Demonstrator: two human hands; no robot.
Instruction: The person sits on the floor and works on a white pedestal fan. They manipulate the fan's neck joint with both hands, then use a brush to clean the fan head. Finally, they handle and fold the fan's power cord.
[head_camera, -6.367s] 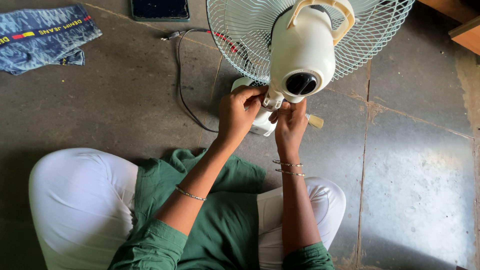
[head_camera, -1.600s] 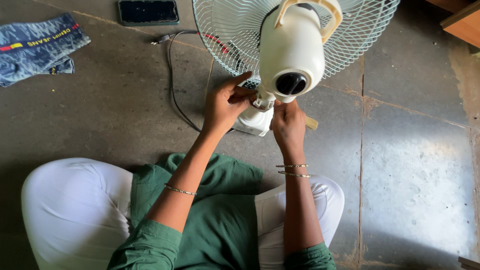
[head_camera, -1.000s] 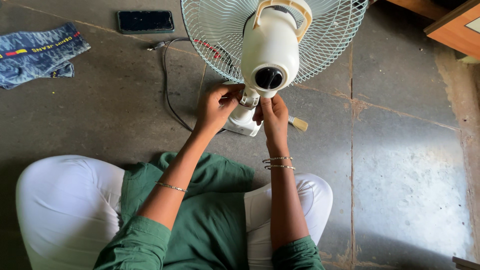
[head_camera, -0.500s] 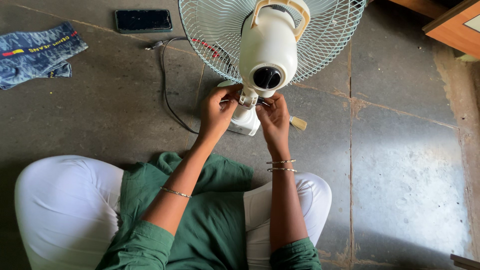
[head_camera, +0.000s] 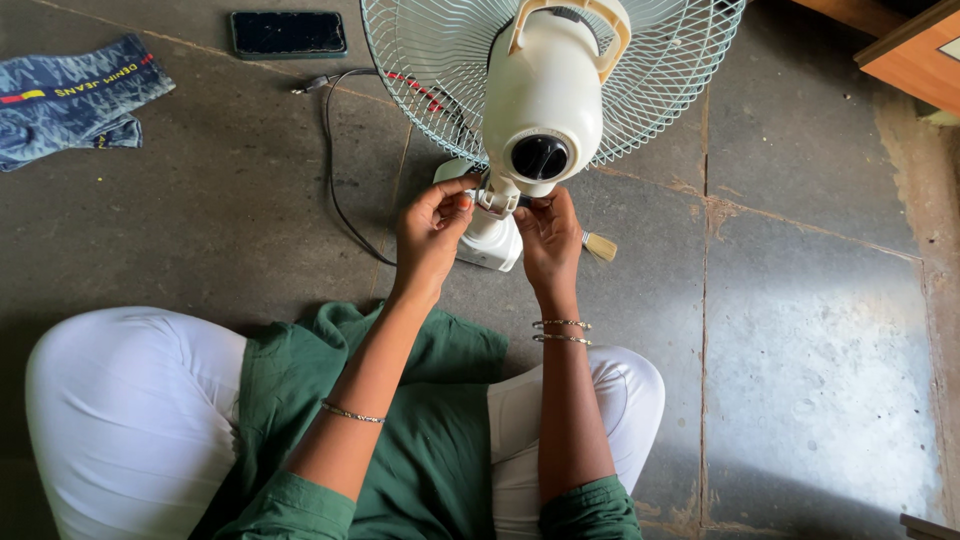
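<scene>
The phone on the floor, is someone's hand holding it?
No, the dark phone lies alone on the floor, while both hands, left hand and right hand, are at the fan's neck.

We record a cream-white fan motor housing (head_camera: 545, 95) backed by a pale green wire grille (head_camera: 430, 70), with a black cable (head_camera: 335, 180) across the mottled grey stone floor (head_camera: 820, 330). Also noted: a green tunic (head_camera: 430, 440), white trousers (head_camera: 130, 400), blue denim cloth (head_camera: 70, 100) bearing a red-and-yellow stripe, and a black phone (head_camera: 288, 33).

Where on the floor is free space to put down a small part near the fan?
Bare floor lies right of the fan and brush. Another patch lies between cable and cloth. Around both hands is crowded.
</scene>
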